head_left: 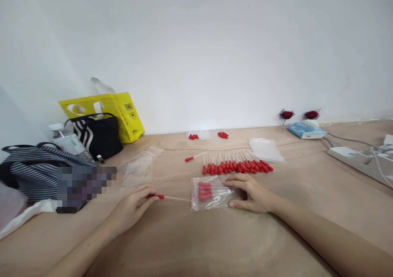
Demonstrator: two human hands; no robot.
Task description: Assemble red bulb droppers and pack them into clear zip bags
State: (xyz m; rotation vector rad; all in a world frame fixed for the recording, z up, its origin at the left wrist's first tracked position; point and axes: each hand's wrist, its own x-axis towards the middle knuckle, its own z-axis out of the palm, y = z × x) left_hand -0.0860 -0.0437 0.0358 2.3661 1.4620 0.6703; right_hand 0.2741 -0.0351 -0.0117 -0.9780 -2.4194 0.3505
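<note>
My left hand (137,206) is closed in a pinch on the red head of a red-tipped stick (175,198). Its thin pale shaft points right, with the end at the mouth of a clear zip bag (219,203). Inside this bag lie several red heads (205,191), at the end near the mouth. My right hand (250,194) holds the bag's far right end against the table, fingers at the upper edge and thumb at the lower corner. Behind the bag a row of red-tipped sticks (236,166) lies with heads toward me. One single stick (189,159) lies apart to their left.
Empty zip bags (139,166) lie left, and more bags (267,149) behind right. Filled bags (208,134) lie near the wall. A yellow bag (123,117), black pouch (104,135) and bottle (69,141) stand left; tissues (307,130) and a power strip (359,158) sit right.
</note>
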